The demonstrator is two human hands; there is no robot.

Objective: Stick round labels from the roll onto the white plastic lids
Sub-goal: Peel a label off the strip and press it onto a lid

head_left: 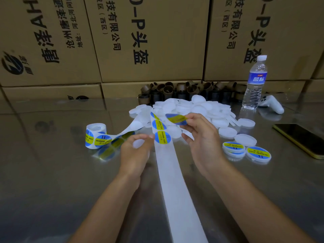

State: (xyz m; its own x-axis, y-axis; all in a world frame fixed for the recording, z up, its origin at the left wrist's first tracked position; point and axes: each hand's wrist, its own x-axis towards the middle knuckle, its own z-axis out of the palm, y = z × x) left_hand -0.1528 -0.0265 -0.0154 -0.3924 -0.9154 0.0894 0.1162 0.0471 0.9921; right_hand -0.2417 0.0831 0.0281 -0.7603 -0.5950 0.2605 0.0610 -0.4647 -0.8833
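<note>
Round label (176, 118), blue and yellow, peeled free of the backing strip (168, 172). Head view: the right hand (201, 137) pinches the label by its edge between thumb and forefinger, above the near edge of the pile of lids (192, 107). The left hand (135, 151) curls round what looks like a bare lid (138, 143), with its fingertips just beside the next label on the strip. The roll (95, 135) stands at left on the steel table (52, 172). Labelled lids (234, 147) lie at right, near a phone (301, 139). Step in hand, as judged: carrying the peeled label to the lid. The next move calls for bringing the two together, centring the label on the lid's flat face, then pressing from one edge across so that no crease or bubble forms.
</note>
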